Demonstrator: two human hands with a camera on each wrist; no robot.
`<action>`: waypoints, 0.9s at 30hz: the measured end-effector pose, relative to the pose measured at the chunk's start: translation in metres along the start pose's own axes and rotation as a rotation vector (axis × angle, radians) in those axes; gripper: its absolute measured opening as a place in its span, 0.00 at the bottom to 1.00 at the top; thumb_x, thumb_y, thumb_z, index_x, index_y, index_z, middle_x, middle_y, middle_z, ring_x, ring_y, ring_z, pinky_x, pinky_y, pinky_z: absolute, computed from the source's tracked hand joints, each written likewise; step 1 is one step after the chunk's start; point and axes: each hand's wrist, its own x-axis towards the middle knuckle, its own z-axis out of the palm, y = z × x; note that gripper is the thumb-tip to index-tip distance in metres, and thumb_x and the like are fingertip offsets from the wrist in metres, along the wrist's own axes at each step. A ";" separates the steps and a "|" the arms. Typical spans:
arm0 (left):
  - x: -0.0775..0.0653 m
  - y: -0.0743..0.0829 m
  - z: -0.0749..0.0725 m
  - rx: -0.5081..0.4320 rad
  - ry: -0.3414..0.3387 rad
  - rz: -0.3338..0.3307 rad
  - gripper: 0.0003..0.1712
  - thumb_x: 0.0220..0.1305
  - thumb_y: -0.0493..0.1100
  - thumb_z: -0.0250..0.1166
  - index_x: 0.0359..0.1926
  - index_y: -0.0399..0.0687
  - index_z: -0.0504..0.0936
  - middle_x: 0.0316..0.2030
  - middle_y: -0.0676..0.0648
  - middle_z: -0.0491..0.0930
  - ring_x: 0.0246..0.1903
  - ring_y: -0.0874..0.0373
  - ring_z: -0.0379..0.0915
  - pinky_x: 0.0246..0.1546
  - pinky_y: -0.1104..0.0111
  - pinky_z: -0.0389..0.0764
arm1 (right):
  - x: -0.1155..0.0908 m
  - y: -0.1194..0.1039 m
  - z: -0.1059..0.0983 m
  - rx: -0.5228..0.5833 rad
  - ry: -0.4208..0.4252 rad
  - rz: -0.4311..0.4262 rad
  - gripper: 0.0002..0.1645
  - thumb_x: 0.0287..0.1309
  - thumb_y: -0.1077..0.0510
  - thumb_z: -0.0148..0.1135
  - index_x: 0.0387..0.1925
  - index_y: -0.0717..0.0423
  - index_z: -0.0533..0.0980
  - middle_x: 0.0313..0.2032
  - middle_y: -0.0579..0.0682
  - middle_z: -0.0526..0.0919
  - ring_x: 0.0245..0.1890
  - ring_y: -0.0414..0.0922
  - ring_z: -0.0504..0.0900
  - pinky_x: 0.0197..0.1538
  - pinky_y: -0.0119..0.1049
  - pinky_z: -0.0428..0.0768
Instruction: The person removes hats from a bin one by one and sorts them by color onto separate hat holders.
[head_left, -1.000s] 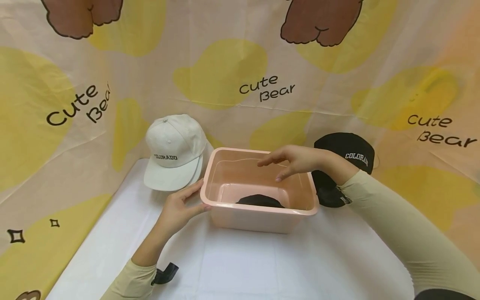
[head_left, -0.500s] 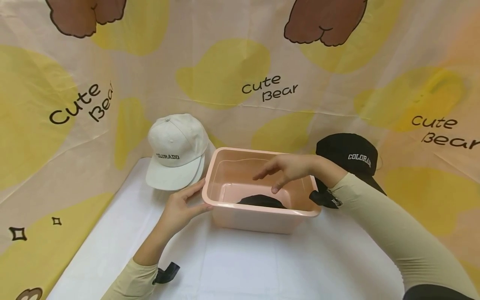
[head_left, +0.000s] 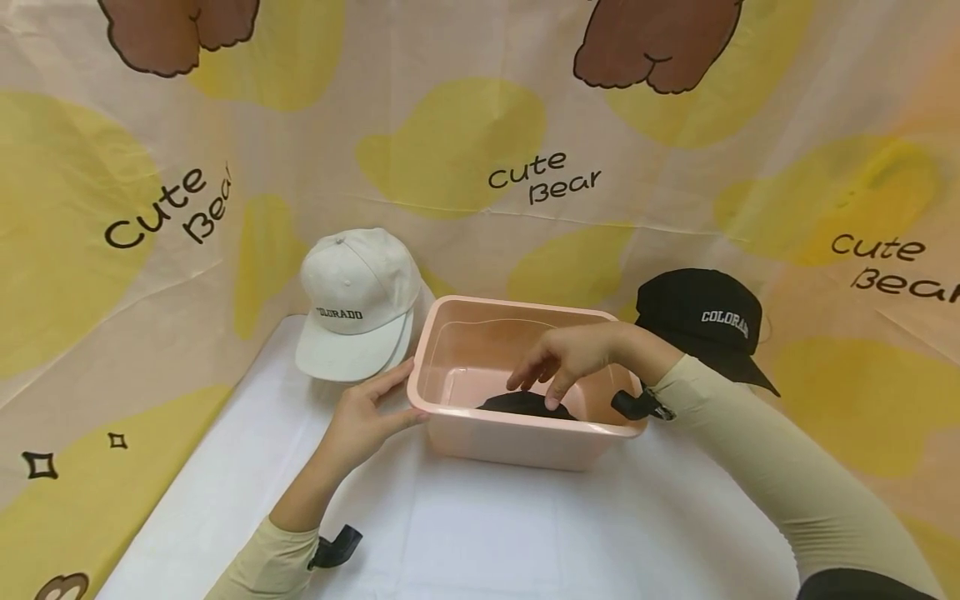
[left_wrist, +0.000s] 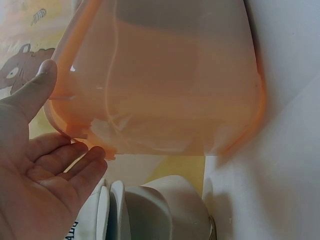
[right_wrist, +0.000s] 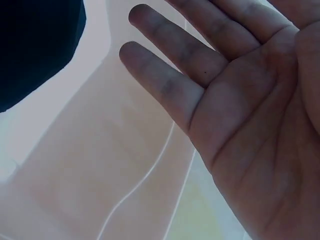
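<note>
A pink plastic bin (head_left: 510, 446) stands on the white table with a black cap (head_left: 525, 405) inside, mostly hidden by the front wall. At the bin's left front corner my left hand (head_left: 365, 421) rests with fingers and thumb spread along the outside of the rim; the left wrist view shows the hand (left_wrist: 45, 165) loosely bent there. My right hand (head_left: 573, 354) reaches down inside the bin, thumb tip right over the cap's crown. Its fingers are spread in the right wrist view, where the hand (right_wrist: 245, 105) holds nothing and the dark cap (right_wrist: 35, 45) lies apart from it.
Left of the bin sit white caps (head_left: 358, 279) with brims stacked together, lettered COLORADO. Another black cap (head_left: 697, 308) with white lettering stands to the right, behind my right forearm. A patterned cloth backdrop (head_left: 450, 242) rises close behind everything.
My right hand has moved down and slightly left into the bin, towards the black cap. The left hand keeps its place at the bin's corner. The view has shifted slightly.
</note>
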 end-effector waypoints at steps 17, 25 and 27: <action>-0.001 -0.001 -0.001 -0.002 0.003 -0.035 0.45 0.50 0.47 0.83 0.70 0.54 0.76 0.68 0.54 0.75 0.70 0.57 0.68 0.69 0.63 0.71 | 0.005 0.012 0.008 -0.010 -0.057 0.016 0.38 0.52 0.60 0.79 0.65 0.61 0.77 0.63 0.53 0.82 0.62 0.48 0.81 0.67 0.43 0.79; -0.002 0.001 -0.001 -0.002 -0.001 -0.024 0.46 0.50 0.47 0.83 0.70 0.53 0.76 0.68 0.54 0.75 0.70 0.57 0.68 0.69 0.65 0.71 | 0.003 0.013 0.010 -0.009 -0.018 0.054 0.27 0.53 0.64 0.78 0.56 0.55 0.84 0.54 0.48 0.87 0.53 0.44 0.87 0.58 0.37 0.85; -0.001 0.000 0.000 -0.003 -0.001 -0.023 0.46 0.50 0.47 0.83 0.70 0.53 0.76 0.68 0.54 0.75 0.70 0.57 0.68 0.69 0.65 0.71 | 0.002 0.013 0.010 -0.020 0.000 0.062 0.25 0.53 0.66 0.77 0.55 0.54 0.85 0.53 0.47 0.88 0.52 0.44 0.87 0.57 0.36 0.85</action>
